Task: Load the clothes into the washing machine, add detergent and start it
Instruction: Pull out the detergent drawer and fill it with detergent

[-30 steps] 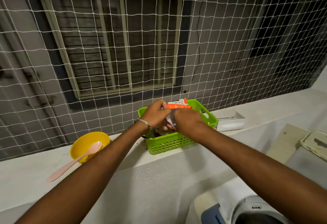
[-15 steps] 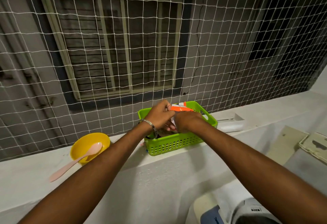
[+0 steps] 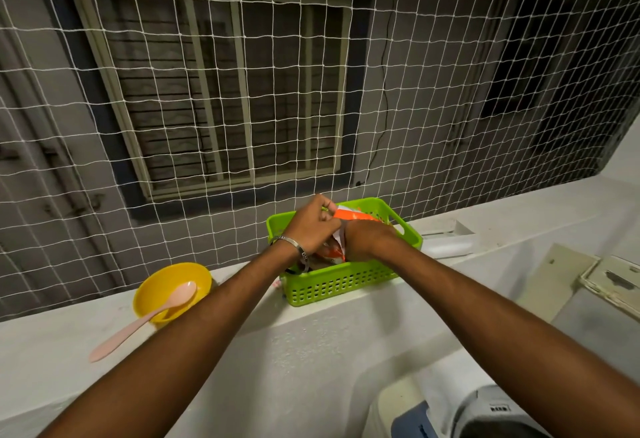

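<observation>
A green perforated basket [image 3: 341,287] stands on a white ledge. Inside it sits an orange and white detergent packet [image 3: 349,215], tilted and mostly hidden by my hands. My left hand [image 3: 311,226], with a metal bangle at the wrist, grips the packet's top left part. My right hand [image 3: 367,238] is closed on its right side, down inside the basket. A corner of the washing machine [image 3: 485,413] shows at the bottom right, white and grey with a blue patch. No clothes are visible.
A yellow bowl [image 3: 166,285] with a pink spoon [image 3: 145,320] resting in it stands on the ledge [image 3: 69,344], left of the basket. A white roll [image 3: 450,247] lies right of the basket. White netting [image 3: 242,91] closes off the space behind the ledge.
Both hands have pushed the packet lower into the basket. The left hand has shifted up over the packet's top. The bowl and spoon have stayed put.
</observation>
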Demonstrator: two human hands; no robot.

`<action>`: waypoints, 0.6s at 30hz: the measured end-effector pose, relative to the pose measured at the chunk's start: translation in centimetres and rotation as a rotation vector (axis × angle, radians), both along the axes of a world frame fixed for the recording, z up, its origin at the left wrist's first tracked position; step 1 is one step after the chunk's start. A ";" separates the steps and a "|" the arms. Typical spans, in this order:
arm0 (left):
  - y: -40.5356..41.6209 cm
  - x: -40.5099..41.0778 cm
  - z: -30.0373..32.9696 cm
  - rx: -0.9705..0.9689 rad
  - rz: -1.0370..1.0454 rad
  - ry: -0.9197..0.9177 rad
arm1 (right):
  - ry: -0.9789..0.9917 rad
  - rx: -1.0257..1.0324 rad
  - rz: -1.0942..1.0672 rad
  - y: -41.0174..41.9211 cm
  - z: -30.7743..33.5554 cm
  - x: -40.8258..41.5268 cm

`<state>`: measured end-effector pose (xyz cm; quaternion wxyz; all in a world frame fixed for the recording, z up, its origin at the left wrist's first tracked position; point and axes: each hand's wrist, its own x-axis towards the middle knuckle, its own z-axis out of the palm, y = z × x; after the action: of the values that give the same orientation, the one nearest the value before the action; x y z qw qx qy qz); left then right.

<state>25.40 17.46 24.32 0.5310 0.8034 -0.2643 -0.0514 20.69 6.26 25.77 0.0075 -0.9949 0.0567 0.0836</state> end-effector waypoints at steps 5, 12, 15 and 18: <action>-0.1 0.0 -0.3 -0.022 -0.018 0.041 | 0.024 0.003 0.003 -0.3 -0.2 0.6; 1.2 1.0 0.1 0.016 0.002 -0.044 | -0.326 0.144 -0.063 0.7 0.9 -2.8; 1.8 1.4 0.5 0.059 -0.010 -0.098 | -0.457 0.103 -0.068 1.0 0.9 -3.7; 2.2 1.4 0.9 0.033 0.032 -0.133 | -0.561 0.024 -0.014 1.3 0.5 -4.2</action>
<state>26.77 19.70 25.18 0.4997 0.8178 -0.2854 0.0061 16.48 7.56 26.22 0.0353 -0.9786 0.0584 -0.1943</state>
